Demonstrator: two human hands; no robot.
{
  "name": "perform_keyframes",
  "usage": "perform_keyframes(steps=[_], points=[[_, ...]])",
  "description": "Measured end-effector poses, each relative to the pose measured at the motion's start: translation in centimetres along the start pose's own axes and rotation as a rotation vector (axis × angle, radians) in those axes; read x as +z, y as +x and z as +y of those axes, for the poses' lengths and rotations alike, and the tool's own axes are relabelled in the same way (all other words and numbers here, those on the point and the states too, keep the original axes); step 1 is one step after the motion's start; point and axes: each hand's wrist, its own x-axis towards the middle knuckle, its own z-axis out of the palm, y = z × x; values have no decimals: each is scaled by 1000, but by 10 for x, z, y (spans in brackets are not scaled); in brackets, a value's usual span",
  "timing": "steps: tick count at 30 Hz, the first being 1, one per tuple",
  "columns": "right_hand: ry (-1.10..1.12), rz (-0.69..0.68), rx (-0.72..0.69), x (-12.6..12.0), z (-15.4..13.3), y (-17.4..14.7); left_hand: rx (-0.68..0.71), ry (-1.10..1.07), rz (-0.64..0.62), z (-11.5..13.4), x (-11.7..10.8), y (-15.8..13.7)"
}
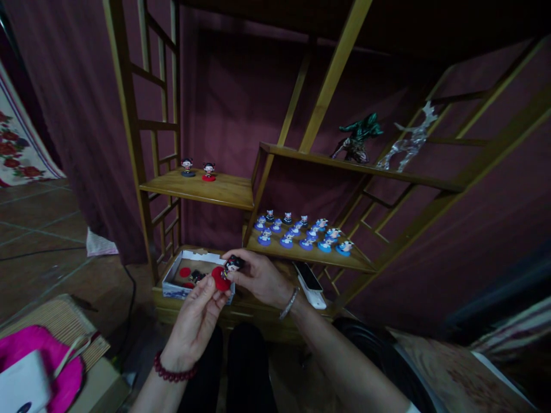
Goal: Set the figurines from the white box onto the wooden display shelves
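Pinching, half-curled left hand (194,322) holds red base (220,279).

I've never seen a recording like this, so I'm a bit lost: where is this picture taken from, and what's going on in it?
There's no machine here: one camera, worn on a person's head, looks forward and down at two bare hands. Together they hold a small black-haired figurine: the left hand at its round red base, the right hand nearer its head. Beyond them is an open box with red pieces inside. On the wooden shelving, two similar figurines stand at left; rows of mostly purple and blue ones stand lower right.
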Motion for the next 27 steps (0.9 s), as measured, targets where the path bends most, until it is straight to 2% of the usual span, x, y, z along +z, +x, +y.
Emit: perform_keyframes(steps=[14, 21, 27], points=[[-271, -99, -163, -5, -12, 5, -9, 1, -63, -2, -6, 0], [-311, -129, -166, -8, -16, 7, -9, -12, -55, -2, -5, -2], [-359, -232, -155, -21, -30, 13, -8, 37, -122, 1, 0, -6]])
